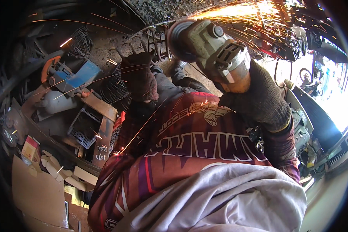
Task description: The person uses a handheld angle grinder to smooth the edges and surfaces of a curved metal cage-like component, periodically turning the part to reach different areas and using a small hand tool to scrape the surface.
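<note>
Cloth [220,201], pale and loose, sits closest, draped over the maroon shirt [174,154]; could scorch or smoulder if a stray spark lodges in a fold, and streaks do cross the shirt. Right hand [270,96], in a dark knit glove, is clamped round the body of the grinder [216,46], which is up ahead of the shirt, its disc [177,40] on the side toward the left hand. Only that hand is visibly on the tool, so if the disc binds or snags, kickback could beat a one-hand grip. Left hand [141,75], also gloved, sits at the near side of the metal frame [154,27], just below and left of the disc; too dark to tell whether its fingers are clamped on a rod or only rest there. If the disc skips off the metal, that hand could get cut. Exact contact point not clear. Sparks [251,13] stream mostly up and right; a few go left, and the cardboard [38,189] could catch one. Count, near to far: 1 cloth, 1 shirt, 2 gloved hands, 1 grinder, 1 disc, 1 frame; cardboard overlaps, several pieces, no firm number; 1 plastic crate [81,137], 1 grey tank [58,102], 1 blue block [83,75], 1 wire coil [81,42]; far right, 1 bike wheel [306,76] distinct enough to count.
</note>
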`<action>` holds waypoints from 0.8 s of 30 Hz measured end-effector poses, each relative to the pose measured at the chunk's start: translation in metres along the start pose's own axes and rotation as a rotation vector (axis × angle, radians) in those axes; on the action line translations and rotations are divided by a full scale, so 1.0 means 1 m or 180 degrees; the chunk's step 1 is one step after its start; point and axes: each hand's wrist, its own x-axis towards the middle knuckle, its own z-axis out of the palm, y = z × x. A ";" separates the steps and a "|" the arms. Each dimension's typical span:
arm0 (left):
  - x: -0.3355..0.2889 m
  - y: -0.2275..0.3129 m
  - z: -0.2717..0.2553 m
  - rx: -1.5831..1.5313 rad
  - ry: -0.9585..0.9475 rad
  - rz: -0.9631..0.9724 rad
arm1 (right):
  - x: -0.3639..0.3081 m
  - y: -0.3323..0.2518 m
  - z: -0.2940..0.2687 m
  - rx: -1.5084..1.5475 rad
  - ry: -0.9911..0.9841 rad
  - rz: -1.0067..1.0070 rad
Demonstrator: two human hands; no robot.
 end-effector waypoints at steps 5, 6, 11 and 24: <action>0.004 -0.005 0.015 0.0272 -0.0191 -0.0030 | -0.008 0.006 0.003 -0.0030 0.0360 -0.0155; -0.004 -0.002 0.005 0.0504 -0.0136 -0.0174 | -0.005 0.004 0.003 -0.0090 0.0265 -0.0348; 0.008 0.006 -0.011 0.0616 -0.0491 -0.0026 | 0.007 0.017 0.005 -0.0297 0.0261 -0.0402; 0.013 0.010 0.003 0.0593 -0.0792 -0.0300 | -0.020 0.024 0.009 0.0306 0.0714 0.0076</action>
